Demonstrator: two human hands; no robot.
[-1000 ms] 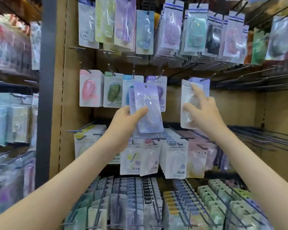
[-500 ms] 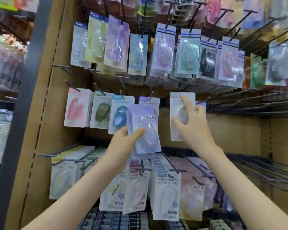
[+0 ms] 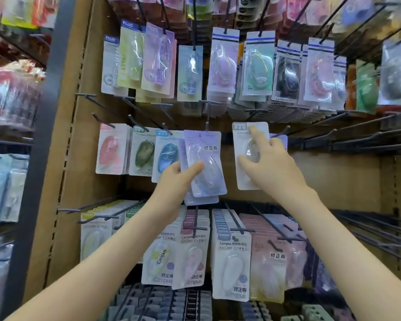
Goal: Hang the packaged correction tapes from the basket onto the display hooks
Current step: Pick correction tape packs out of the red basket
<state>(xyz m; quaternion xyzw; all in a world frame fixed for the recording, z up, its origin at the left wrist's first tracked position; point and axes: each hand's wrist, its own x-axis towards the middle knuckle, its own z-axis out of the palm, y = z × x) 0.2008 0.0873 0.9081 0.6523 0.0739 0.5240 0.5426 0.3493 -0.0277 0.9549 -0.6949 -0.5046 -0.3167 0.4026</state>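
Step in hand: hanging, mid-shelf row. Left hand (image 3: 178,179) at centre frame, grip pinching a small stack of purple packs (image 3: 206,163): thumb across the front blister, fingers behind. Stack tilted a bit, top edge just under the centre hook (image 3: 207,126); can't tell if it's threaded.

Right hand (image 3: 271,167) centre-right, grip pinching a white pack (image 3: 242,172): thumb on the left of the blister, index finger stretched up the card toward the hang hole. Finger hides the hole, so can't tell if it's on a peg yet. Right hook (image 3: 284,131) pokes out just beside that pack's upper right corner. Pink, green, blue packs (image 3: 144,151) hang in the same row, left of centre. Basket not in view.

Next, prob.: line the white pack's hole w/ a hook tip, slide it straight back, let go. Card must stay square or the hole misses. Then take one purple pack off the stack.
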